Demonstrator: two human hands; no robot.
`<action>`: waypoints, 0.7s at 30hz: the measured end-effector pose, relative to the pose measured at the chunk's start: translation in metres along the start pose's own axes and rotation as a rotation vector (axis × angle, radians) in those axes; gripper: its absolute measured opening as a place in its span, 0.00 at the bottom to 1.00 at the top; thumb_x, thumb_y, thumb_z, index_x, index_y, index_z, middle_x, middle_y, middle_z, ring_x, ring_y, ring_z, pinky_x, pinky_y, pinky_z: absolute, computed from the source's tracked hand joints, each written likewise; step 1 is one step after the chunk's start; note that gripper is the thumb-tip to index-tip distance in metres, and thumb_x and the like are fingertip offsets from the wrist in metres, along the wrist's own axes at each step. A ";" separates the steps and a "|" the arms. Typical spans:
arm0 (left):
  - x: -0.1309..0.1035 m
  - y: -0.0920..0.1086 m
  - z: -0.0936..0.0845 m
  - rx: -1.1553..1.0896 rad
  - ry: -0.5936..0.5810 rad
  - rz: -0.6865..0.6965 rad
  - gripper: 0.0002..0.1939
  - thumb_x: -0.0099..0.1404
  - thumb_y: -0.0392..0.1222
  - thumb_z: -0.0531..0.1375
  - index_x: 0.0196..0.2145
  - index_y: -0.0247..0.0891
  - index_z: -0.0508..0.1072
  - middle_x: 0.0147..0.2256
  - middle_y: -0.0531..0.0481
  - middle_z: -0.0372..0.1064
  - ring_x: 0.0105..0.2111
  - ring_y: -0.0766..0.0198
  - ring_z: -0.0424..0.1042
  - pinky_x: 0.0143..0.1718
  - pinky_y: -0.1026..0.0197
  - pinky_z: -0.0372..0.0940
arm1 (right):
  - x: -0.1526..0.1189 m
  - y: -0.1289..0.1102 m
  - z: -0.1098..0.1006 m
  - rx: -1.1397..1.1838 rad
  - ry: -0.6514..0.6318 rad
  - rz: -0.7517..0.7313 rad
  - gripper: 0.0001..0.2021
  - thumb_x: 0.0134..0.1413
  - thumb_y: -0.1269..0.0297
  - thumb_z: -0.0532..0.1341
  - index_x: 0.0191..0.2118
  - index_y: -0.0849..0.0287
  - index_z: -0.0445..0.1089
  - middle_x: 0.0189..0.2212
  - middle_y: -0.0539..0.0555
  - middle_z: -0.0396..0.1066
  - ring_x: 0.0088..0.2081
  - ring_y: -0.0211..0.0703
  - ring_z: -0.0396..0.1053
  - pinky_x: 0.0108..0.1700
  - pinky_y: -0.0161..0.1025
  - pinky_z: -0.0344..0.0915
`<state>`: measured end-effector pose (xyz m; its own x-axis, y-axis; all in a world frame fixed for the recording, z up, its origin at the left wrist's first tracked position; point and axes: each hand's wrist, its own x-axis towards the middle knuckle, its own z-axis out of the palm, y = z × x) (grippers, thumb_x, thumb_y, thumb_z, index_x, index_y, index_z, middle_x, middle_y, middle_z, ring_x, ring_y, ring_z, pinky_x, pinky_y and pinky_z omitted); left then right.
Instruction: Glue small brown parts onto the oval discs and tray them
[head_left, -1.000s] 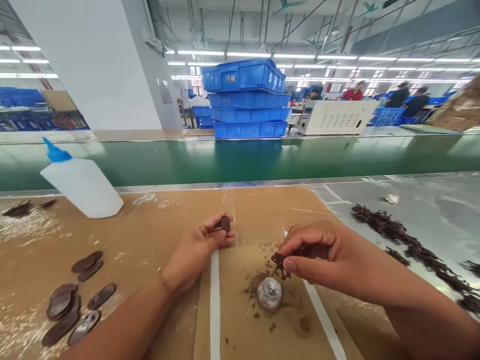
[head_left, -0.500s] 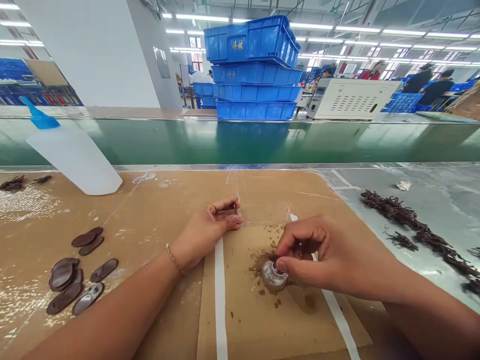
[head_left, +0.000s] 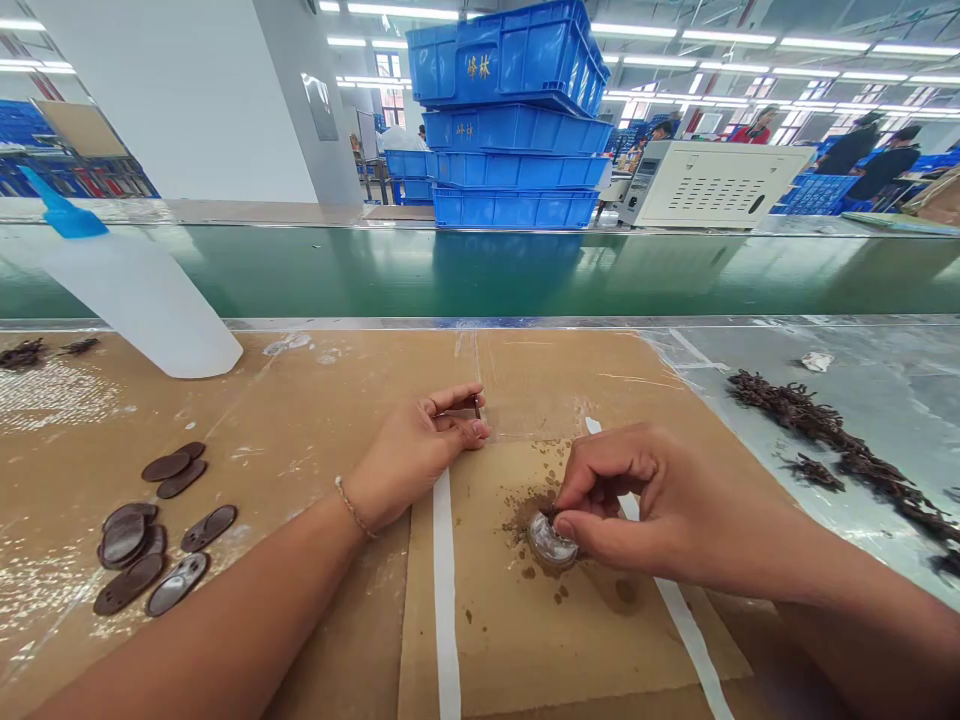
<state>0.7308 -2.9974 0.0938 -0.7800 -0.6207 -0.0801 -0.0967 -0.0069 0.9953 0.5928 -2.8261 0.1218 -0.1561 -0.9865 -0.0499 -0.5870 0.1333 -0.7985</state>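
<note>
From where I sit, my left hand [head_left: 420,445] rests on the cardboard sheet [head_left: 315,420] with thumb and forefinger pinched on a small dark disc [head_left: 477,406], seen edge-on just past the fingertips. My right hand [head_left: 645,500] is curled over a small clear dish [head_left: 550,541] that sits on the cardboard in a patch of brown crumbs [head_left: 525,510]; its thumb and fingers are pressed together at the dish's rim, and I cannot tell whether they grip a bit of dark material or only touch the dish. A strip of white tape [head_left: 445,580] runs down the cardboard between my two hands. Off to my left lies a loose cluster of dark oval discs [head_left: 150,545], well apart from the left hand. Further back on that side a white squeeze bottle [head_left: 142,295] with a blue nozzle leans over the cardboard. To my right, on the grey tabletop [head_left: 885,390], a trail of dark scraps [head_left: 825,440] stretches away. Behind the bench runs a green conveyor belt [head_left: 480,275], and beyond it stand stacked blue crates [head_left: 510,120] and a beige machine box [head_left: 705,185].
</note>
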 end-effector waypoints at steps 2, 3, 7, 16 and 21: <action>0.000 0.000 0.000 -0.001 -0.002 0.003 0.27 0.57 0.38 0.65 0.54 0.35 0.67 0.49 0.45 0.70 0.37 0.66 0.71 0.47 0.57 0.65 | 0.001 -0.002 0.000 -0.005 0.007 -0.002 0.05 0.47 0.63 0.63 0.25 0.58 0.71 0.20 0.48 0.71 0.22 0.33 0.66 0.22 0.28 0.61; -0.001 0.000 0.000 -0.003 -0.004 0.005 0.27 0.57 0.38 0.65 0.54 0.35 0.67 0.49 0.45 0.70 0.37 0.66 0.70 0.47 0.57 0.65 | 0.001 -0.003 -0.001 -0.011 0.008 0.000 0.05 0.47 0.64 0.63 0.26 0.58 0.72 0.20 0.48 0.71 0.22 0.33 0.66 0.22 0.28 0.61; -0.001 -0.001 -0.001 0.000 -0.015 0.003 0.27 0.57 0.38 0.66 0.54 0.35 0.67 0.48 0.46 0.70 0.37 0.67 0.69 0.48 0.56 0.64 | 0.000 -0.007 -0.002 -0.052 -0.009 0.034 0.06 0.48 0.63 0.62 0.26 0.59 0.71 0.21 0.49 0.71 0.23 0.33 0.66 0.23 0.28 0.61; 0.000 -0.001 -0.002 0.012 -0.020 0.013 0.28 0.57 0.40 0.66 0.54 0.36 0.67 0.50 0.45 0.69 0.38 0.66 0.69 0.49 0.54 0.63 | -0.002 -0.008 -0.003 -0.046 -0.023 0.021 0.06 0.49 0.63 0.62 0.26 0.59 0.71 0.21 0.49 0.72 0.23 0.33 0.66 0.24 0.28 0.62; 0.000 -0.003 -0.002 0.007 -0.016 0.021 0.27 0.57 0.40 0.66 0.54 0.36 0.67 0.49 0.45 0.69 0.36 0.66 0.69 0.47 0.55 0.64 | -0.003 -0.008 -0.003 -0.023 0.009 0.015 0.05 0.48 0.64 0.63 0.25 0.59 0.72 0.21 0.49 0.71 0.23 0.33 0.66 0.24 0.28 0.62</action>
<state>0.7325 -2.9986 0.0912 -0.7917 -0.6079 -0.0606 -0.0848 0.0111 0.9963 0.5955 -2.8242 0.1300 -0.1722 -0.9835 -0.0557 -0.6024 0.1499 -0.7840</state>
